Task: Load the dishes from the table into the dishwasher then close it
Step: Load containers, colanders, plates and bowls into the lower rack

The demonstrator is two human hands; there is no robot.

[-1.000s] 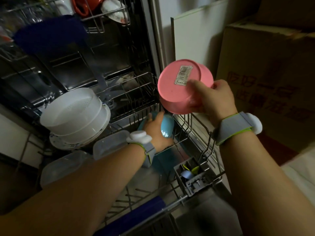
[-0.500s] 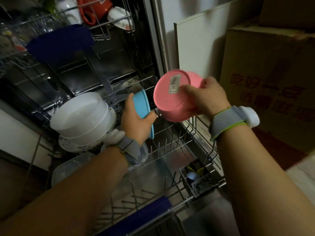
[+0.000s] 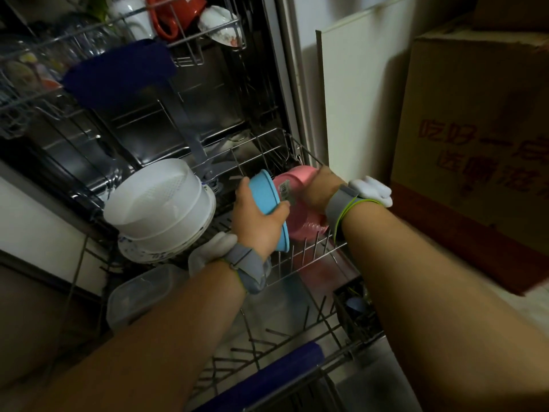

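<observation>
The dishwasher stands open with its lower rack [image 3: 309, 263] pulled out. My left hand [image 3: 257, 218] grips a blue bowl [image 3: 267, 200] on its edge among the rack's tines. Right behind it, my right hand [image 3: 316, 190] holds a pink bowl [image 3: 300, 215] with a barcode sticker, tilted on its side against the blue one at the rack's right rear. My right fingers are hidden behind the pink bowl.
A white strainer bowl [image 3: 157, 203] stacked on plates sits at the rack's left. Clear plastic containers [image 3: 139, 292] lie in front of it. A cutlery basket [image 3: 356, 307] is at the right front. The upper rack [image 3: 124, 34] holds cups. A cardboard box [image 3: 475, 144] stands right.
My left hand lifted the blue bowl up onto its edge. My right hand lowered the pink bowl from above the rack down into it, beside the blue one.
</observation>
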